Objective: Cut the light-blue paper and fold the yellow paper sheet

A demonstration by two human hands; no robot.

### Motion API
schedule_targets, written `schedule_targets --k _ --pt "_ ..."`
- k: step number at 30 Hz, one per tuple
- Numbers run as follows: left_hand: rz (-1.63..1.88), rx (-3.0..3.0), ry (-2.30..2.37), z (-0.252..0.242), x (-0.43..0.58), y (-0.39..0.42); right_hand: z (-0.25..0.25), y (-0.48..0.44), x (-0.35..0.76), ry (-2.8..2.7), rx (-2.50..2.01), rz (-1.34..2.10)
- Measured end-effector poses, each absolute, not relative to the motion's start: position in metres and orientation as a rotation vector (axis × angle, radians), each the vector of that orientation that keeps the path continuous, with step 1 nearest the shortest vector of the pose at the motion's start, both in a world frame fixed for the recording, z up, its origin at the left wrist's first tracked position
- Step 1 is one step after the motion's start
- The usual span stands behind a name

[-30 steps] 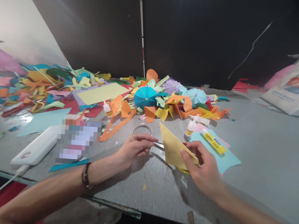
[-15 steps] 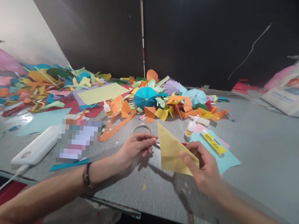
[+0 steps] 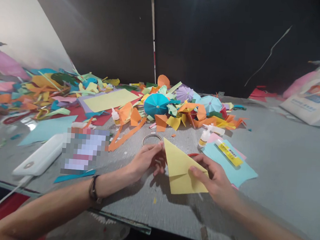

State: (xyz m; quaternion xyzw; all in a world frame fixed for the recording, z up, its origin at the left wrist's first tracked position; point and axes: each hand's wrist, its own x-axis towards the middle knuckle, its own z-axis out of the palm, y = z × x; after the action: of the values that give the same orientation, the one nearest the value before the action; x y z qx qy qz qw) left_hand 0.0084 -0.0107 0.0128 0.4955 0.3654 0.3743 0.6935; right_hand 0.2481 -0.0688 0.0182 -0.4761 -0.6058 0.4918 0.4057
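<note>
1. A gray table [image 3: 269, 173] has a big pile of bright paper scraps [image 3: 53, 97] on it.
2. A folded yellow paper [image 3: 182, 171] is held up over the table, between the hands.
3. The right hand [image 3: 213, 178] grips its right side.
4. The left hand [image 3: 145, 159] pinches its left edge, just by a roll of tape [image 3: 152, 138].

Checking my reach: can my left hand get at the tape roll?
Probably yes: the tape roll lies just beyond the left hand, nothing between them, though that hand seems to hold the yellow paper.
</note>
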Motion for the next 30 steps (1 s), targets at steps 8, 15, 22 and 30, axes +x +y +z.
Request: schedule_targets --k 8,15,22,30 --pt "0.865 1.220 0.755 0.015 0.009 -0.010 0.018 -0.068 0.247 -1.490 -1.241 1.234" --pt "0.879 1.146 0.703 0.019 0.007 -0.014 0.018 -0.068 0.246 -1.447 -1.211 1.237" --pt "0.867 1.120 0.623 0.021 0.006 -0.016 0.018 -0.068 0.249 -1.458 -1.202 1.228" --pt "0.825 1.136 0.656 0.028 0.006 -0.019 0.019 -0.068 0.246 -1.480 -1.205 1.179"
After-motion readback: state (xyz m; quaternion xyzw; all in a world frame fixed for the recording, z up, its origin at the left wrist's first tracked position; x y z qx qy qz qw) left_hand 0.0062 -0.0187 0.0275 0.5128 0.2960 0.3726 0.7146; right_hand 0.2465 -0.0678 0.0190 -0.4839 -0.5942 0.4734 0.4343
